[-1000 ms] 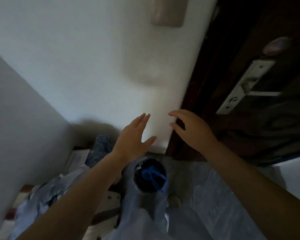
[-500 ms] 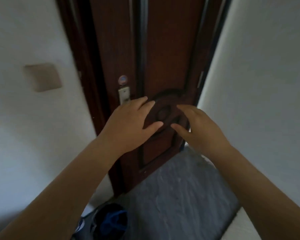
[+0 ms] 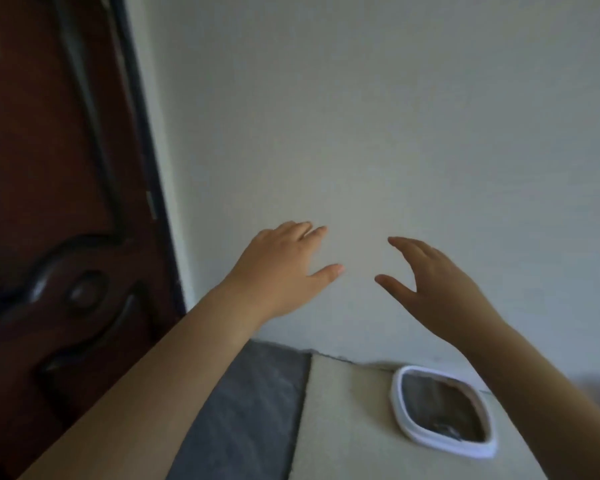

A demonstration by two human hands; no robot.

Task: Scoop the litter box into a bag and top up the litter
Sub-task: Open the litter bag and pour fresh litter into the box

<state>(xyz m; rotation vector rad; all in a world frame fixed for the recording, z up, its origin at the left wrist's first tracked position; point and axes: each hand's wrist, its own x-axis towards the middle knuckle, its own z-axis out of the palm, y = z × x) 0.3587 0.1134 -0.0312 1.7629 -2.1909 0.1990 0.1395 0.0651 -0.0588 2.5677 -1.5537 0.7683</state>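
A white-rimmed litter box point(image 3: 400, 412) with dark grey litter inside lies on the pale floor at the lower right, partly hidden behind my right forearm. My left hand point(image 3: 284, 268) is stretched out in front of the white wall with fingers straight and empty. My right hand point(image 3: 430, 285) is held out beside it, fingers spread, holding nothing, well above the litter box. No bag or scoop is in view.
A dark brown door point(image 3: 49, 202) fills the left side. A grey mat point(image 3: 243, 410) lies on the floor in front of it. A plain white wall point(image 3: 395, 116) stands straight ahead, and pale floor point(image 3: 343, 427) lies between mat and litter box.
The view has swung right, from the cluttered corner past the door to the white wall. The litter box has come into view. Both hands stay raised and empty.
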